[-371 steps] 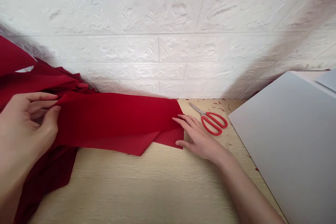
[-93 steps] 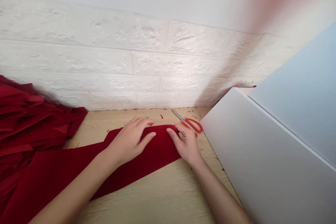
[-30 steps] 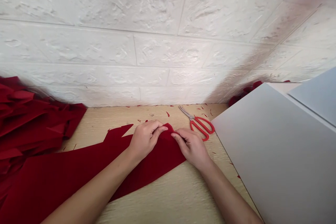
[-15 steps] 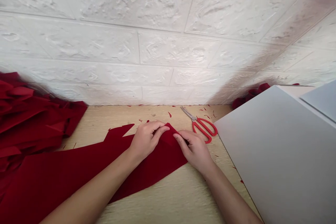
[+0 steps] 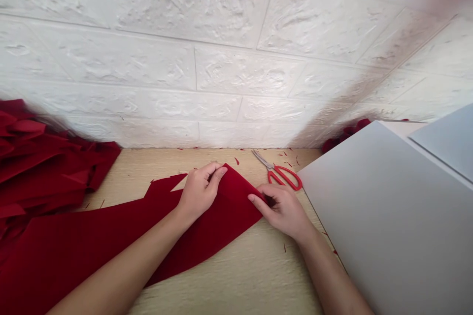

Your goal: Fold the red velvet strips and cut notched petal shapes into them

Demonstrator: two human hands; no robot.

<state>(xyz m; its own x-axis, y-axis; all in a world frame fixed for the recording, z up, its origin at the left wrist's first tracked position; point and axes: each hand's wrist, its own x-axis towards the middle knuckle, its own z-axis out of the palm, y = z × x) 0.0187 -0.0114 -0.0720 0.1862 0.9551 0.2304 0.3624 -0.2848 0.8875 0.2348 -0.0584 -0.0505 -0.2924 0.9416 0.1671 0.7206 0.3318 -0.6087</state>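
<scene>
Red fabric [image 5: 225,221], edge in both grips [image 5: 201,189] [image 5: 284,211]

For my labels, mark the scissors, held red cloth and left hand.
Scissors [image 5: 272,167], head view: where blades meet handles.
Red cloth [image 5: 135,219], head view: its flat middle.
Left hand [image 5: 199,191], head view: its back.

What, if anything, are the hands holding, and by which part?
The red fabric: the left hand pinches the far corner of its right-hand end; the right hand holds that end's edge, nearer the wearer.
</scene>
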